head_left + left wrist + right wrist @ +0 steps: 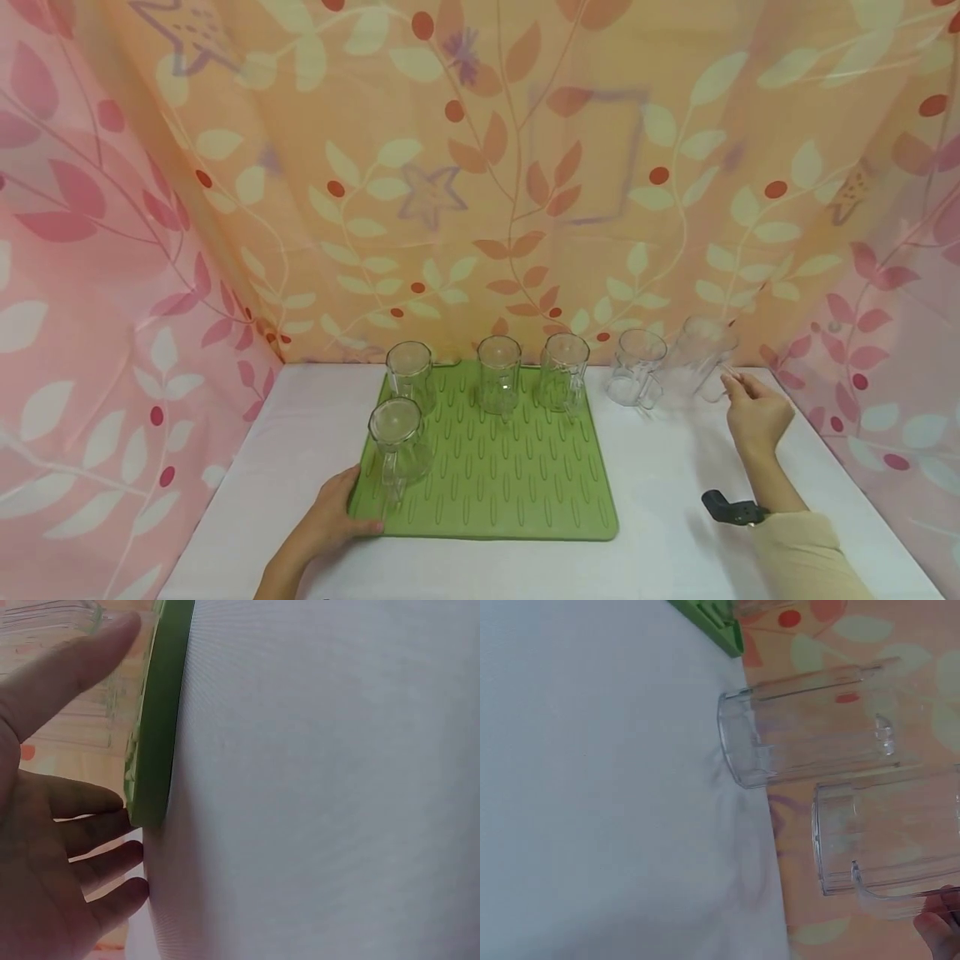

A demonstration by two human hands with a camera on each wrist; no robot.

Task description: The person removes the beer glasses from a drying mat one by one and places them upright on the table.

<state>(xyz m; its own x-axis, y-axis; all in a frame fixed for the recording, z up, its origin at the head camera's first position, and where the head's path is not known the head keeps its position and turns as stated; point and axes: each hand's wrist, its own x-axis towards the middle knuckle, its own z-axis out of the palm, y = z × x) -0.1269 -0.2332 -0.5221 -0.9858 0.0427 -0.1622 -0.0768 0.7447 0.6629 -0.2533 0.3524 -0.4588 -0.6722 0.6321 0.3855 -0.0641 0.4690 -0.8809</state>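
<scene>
The 6 mugs (pixel 498 375) are shining clear and smooth, glass or hard plastic; from here I'm struggling to tell which. The mat (pixel 510 475) is looking rubbery and matt, its face roughened by ridges. The bench (pixel 656 483) is showing a matt surface, the drapes (pixel 502 242) are looking thin and faintly glossy, the sleeve (pixel 806 550) is appearing matt cloth.

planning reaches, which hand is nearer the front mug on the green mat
Left: the left hand touches the green mat, close to the front mug; the right hand is past the mat's right edge, holding another mug.
</scene>
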